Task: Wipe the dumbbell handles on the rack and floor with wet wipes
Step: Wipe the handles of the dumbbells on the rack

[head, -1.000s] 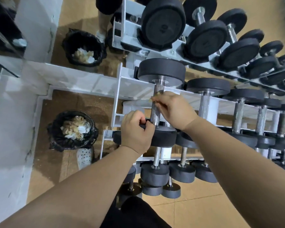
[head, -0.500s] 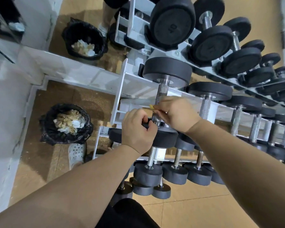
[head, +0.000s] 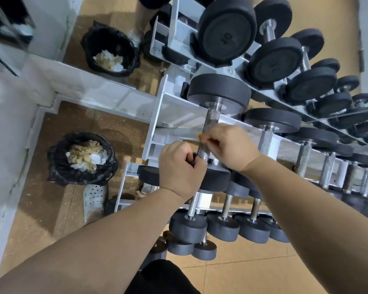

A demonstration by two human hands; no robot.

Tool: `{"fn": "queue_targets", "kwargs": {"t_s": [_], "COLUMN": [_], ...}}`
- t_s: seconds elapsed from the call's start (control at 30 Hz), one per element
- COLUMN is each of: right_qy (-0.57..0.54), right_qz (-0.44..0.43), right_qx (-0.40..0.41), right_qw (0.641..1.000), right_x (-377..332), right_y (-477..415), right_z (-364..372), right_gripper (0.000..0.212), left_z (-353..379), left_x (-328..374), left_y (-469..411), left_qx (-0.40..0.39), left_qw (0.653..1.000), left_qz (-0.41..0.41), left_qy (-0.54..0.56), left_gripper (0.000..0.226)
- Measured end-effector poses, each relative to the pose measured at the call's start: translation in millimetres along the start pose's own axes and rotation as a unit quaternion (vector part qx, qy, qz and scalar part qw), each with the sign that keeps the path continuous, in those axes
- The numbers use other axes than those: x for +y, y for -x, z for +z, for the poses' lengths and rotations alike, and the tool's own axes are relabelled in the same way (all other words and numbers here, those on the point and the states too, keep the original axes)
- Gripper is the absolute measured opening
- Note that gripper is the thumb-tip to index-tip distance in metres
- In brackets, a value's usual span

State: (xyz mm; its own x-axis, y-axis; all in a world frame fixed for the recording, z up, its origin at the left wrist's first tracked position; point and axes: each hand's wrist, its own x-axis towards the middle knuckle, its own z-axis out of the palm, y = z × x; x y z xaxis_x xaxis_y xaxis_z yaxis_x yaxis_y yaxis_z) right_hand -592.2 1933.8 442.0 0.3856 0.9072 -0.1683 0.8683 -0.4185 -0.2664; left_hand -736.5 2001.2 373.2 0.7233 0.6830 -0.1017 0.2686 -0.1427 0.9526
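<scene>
Little has shifted since a moment ago: the right hand (head: 227, 145) sits slightly lower on the handle (head: 209, 122). Nearest, at frame centre, the left hand (head: 180, 168) curls its fingers round the near end of the dumbbell (head: 219, 93), steadying it on the rack (head: 157, 115). Just beyond, the right hand pinches a small yellowish wet wipe (head: 199, 135) against the handle's left side. From both hands the handle runs away up the frame toward the far head. Its bare knurled stretch lies above the right hand, so the next stroke likely goes upward along that axis.
</scene>
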Motion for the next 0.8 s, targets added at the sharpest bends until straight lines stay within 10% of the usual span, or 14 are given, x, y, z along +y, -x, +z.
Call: {"fn": "queue_targets", "kwargs": {"t_s": [0.1, 0.3, 0.47, 0.63, 0.8], "right_qy": [-0.002, 0.027, 0.072, 0.181, -0.093], "right_qz": [-0.029, 0.083, -0.038, 0.017, 0.110], "right_qx": [-0.043, 0.134, -0.109, -0.012, -0.007], "right_qw": [0.999, 0.987, 0.991, 0.983, 0.989], "right_x": [6, 14, 4, 13, 10], "right_y": [4, -17, -10, -40, -6], "right_z": [-3, -4, -5, -11, -2], "right_gripper": [0.019, 0.018, 0.021, 0.036, 0.012], "left_z": [8, 15, 15, 12, 0], "left_x": [9, 19, 15, 11, 1], "left_y": [3, 8, 8, 7, 1], "left_qx": [0.007, 0.038, 0.045, 0.028, -0.003], "left_qw": [1.000, 0.996, 0.996, 0.998, 0.999], "left_qz": [-0.003, 0.036, 0.048, 0.045, 0.037], "left_qy": [-0.020, -0.067, -0.060, -0.027, 0.009], "left_gripper": [0.034, 0.028, 0.028, 0.029, 0.036]}}
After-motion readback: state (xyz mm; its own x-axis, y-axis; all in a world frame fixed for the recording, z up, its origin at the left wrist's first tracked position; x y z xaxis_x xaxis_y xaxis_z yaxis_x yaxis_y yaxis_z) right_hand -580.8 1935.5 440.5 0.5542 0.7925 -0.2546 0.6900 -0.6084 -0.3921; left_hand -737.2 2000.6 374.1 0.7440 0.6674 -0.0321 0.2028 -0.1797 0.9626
